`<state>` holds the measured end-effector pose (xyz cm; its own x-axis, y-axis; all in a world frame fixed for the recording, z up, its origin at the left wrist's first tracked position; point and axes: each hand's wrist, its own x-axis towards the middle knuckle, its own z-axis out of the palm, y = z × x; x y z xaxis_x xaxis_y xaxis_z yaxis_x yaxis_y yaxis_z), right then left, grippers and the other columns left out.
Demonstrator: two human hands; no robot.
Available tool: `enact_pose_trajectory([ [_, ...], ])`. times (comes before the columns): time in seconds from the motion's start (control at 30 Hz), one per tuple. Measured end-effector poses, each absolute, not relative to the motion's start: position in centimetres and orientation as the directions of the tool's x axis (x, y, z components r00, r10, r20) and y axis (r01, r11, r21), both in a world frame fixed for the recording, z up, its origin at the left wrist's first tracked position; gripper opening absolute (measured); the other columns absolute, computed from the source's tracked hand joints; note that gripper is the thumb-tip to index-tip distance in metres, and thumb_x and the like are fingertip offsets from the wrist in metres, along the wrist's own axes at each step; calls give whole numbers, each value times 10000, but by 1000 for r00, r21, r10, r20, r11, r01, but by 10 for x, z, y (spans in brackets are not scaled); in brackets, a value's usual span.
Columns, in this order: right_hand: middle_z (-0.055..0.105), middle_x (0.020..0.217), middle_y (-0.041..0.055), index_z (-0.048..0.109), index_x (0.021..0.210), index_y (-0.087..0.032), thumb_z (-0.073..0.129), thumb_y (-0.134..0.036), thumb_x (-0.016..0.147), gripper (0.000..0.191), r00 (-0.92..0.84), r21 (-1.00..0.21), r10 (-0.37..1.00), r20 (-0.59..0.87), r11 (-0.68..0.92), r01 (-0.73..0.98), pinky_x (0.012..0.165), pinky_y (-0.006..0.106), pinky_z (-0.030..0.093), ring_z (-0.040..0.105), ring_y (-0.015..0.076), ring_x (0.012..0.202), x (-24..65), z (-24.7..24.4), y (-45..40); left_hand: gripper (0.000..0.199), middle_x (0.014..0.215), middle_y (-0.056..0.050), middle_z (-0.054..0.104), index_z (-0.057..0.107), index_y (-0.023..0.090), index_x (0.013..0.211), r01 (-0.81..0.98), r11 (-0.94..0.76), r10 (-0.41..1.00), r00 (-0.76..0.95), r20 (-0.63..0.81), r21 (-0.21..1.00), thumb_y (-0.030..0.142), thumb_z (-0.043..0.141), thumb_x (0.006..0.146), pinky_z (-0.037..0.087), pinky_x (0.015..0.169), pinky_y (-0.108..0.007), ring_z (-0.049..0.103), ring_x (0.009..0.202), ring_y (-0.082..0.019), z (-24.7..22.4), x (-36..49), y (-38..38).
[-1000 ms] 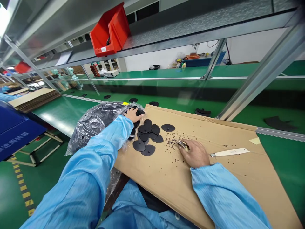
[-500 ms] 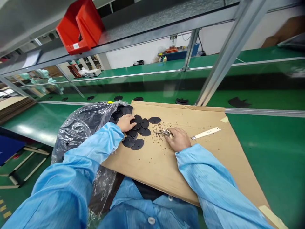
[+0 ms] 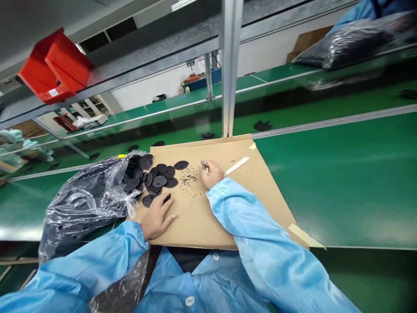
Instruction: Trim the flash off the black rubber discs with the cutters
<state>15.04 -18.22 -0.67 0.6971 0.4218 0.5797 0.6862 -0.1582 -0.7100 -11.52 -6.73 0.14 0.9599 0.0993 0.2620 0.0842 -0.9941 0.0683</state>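
My left hand (image 3: 157,218) rests at the near left of the cardboard sheet (image 3: 202,224), fingers spread, fingertips over the near edge of a black disc (image 3: 166,198). Just beyond it, thin oval black discs (image 3: 159,181) lie in a loose pile, and one disc (image 3: 181,165) sits apart on the right. My right hand (image 3: 213,174) is closed around small shiny metal clippers (image 3: 205,166), whose lower part my fingers hide. Tiny black scraps (image 3: 189,178) are scattered on the cardboard left of that hand. A white-handled flat blade tool (image 3: 237,166) lies to its right.
An open clear plastic bag (image 3: 87,200) full of black discs lies along the cardboard's left side. A metal post (image 3: 230,78) rises behind the sheet. A red bin (image 3: 57,69) sits on the upper shelf. Black pieces (image 3: 262,126) lie on the green surface behind.
My left hand has come off the disc pile toward the near edge and its fingers have spread. My right hand, still gripping the clippers, has moved away from the scraps. The view has turned right.
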Motion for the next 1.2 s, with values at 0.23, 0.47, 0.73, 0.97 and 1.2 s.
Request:
enact_pose_trajectory([
  [0.23, 674, 914, 97, 667, 944, -174, 517, -211, 817, 200, 695, -725, 440, 569, -129, 676, 845, 338, 461, 593, 230, 887, 145, 0, -188, 516, 1423, -174, 426, 454, 161, 1372, 118, -992, 124, 956, 265, 39, 366, 490, 900, 367, 1090, -507, 399, 1323, -306, -6, -112, -61],
  [0.47, 666, 912, 98, 659, 946, -182, 507, -212, 820, 200, 697, -731, 427, 577, -112, 674, 844, 353, 461, 586, 236, 893, 143, -5, -195, 518, 1427, -193, 420, 470, 141, 1364, 111, -993, 120, 954, 274, 49, 334, 509, 885, 358, 1100, -495, 390, 1334, -308, -5, -113, -65],
  [0.73, 673, 907, 87, 656, 953, -186, 511, -224, 822, 199, 666, -722, 428, 612, -41, 690, 830, 359, 476, 598, 229, 880, 143, -9, -193, 511, 1401, -182, 463, 462, 168, 1356, 113, -992, 123, 959, 255, 52, 336, 510, 876, 289, 1117, -584, 411, 1325, -326, -3, -117, -66],
  [0.97, 678, 880, 85, 645, 942, -202, 502, -242, 842, 178, 682, -730, 423, 597, -66, 680, 802, 376, 509, 626, 233, 853, 152, -3, -194, 384, 1227, -137, 568, 511, 200, 1230, 125, -875, 400, 731, 553, 467, 272, 550, 855, 473, 975, -451, 549, 1146, -274, 11, -35, -115],
  [1.2, 672, 819, 57, 621, 874, -222, 510, -270, 859, 122, 741, -745, 382, 553, -171, 645, 729, 343, 531, 642, 208, 775, 156, 6, -192, 266, 788, -58, 640, 628, 160, 888, -35, -294, 745, 617, 252, 955, 389, 496, 909, 504, 687, -268, 604, 732, -149, 0, 60, -132],
])
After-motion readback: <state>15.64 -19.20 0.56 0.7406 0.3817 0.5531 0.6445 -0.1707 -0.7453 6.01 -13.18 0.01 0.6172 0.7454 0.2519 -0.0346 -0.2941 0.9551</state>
